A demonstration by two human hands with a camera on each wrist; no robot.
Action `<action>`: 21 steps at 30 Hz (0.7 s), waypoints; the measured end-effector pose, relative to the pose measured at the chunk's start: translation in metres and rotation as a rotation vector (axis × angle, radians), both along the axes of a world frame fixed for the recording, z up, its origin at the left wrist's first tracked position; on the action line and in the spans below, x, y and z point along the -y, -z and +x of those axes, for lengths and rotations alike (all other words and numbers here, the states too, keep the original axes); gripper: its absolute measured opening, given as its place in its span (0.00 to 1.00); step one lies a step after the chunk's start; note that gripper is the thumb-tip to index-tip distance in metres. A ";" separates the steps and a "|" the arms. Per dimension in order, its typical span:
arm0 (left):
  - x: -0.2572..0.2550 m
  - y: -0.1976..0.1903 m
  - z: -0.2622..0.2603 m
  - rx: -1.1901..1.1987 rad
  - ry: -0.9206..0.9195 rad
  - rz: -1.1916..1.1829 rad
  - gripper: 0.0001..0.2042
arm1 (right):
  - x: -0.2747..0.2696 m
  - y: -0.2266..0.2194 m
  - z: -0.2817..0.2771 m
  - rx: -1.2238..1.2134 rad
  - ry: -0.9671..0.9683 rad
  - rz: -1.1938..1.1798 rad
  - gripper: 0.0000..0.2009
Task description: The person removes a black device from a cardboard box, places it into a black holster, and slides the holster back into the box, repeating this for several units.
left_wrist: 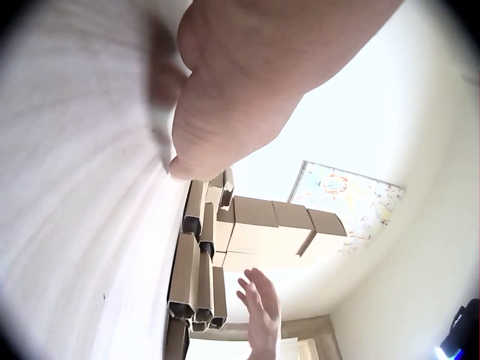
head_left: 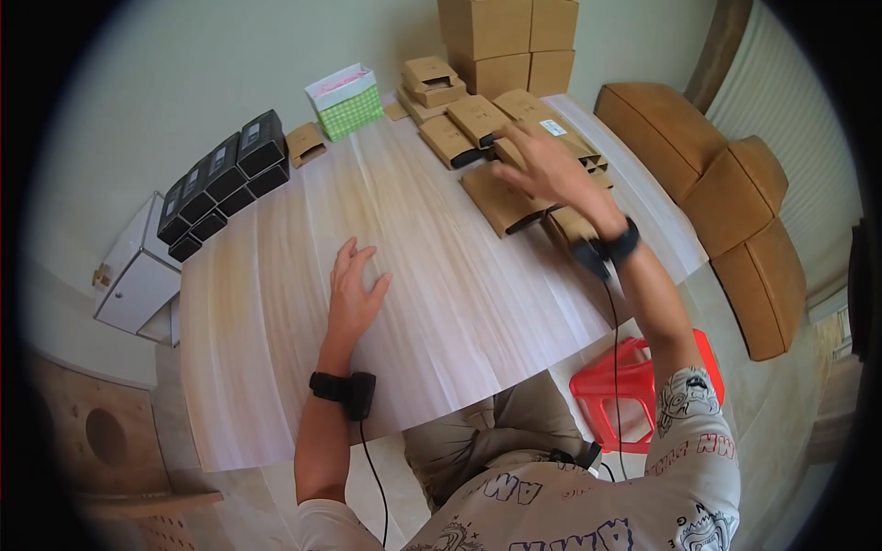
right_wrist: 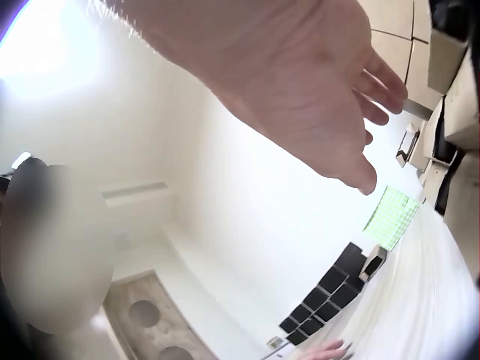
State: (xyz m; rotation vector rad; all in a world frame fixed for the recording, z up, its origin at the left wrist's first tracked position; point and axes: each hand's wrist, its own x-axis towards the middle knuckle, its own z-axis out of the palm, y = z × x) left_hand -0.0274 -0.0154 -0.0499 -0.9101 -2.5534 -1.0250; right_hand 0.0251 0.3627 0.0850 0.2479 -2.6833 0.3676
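My left hand [head_left: 354, 296] rests on the wooden table [head_left: 276, 303] with fingers loosely spread and nothing in them. My right hand [head_left: 542, 170] is held over a group of flat brown cardboard boxes [head_left: 496, 197] at the right of the table. In the right wrist view its palm [right_wrist: 300, 97] shows bare, the fingers relaxed. Some of these boxes have dark open ends. A white label [head_left: 552, 128] is on one of them. From the left wrist, the boxes [left_wrist: 185, 277] appear stacked, with the right hand [left_wrist: 262, 311] raised beside them.
Black boxes [head_left: 220, 170] stand stacked at the back left, a small brown box [head_left: 305, 144] beside them. A green checkered bag [head_left: 351, 112] stands at the back edge. Large cartons [head_left: 501, 41] rise behind. A red stool [head_left: 611, 381] and brown sofa [head_left: 726, 193] are to the right.
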 end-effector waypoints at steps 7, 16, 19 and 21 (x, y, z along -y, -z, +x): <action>0.006 0.005 -0.010 -0.016 -0.026 0.127 0.20 | 0.008 0.011 -0.143 0.218 0.452 0.195 0.44; 0.001 0.000 -0.009 0.004 -0.031 0.175 0.26 | 0.018 0.024 -0.147 -0.059 0.363 0.199 0.44; -0.004 -0.014 -0.001 -0.091 -0.070 0.228 0.36 | 0.060 0.032 -0.090 -0.049 -0.244 -0.047 0.48; -0.005 -0.032 0.007 -0.177 -0.101 0.229 0.42 | 0.093 0.048 -0.048 -0.015 -0.435 -0.006 0.48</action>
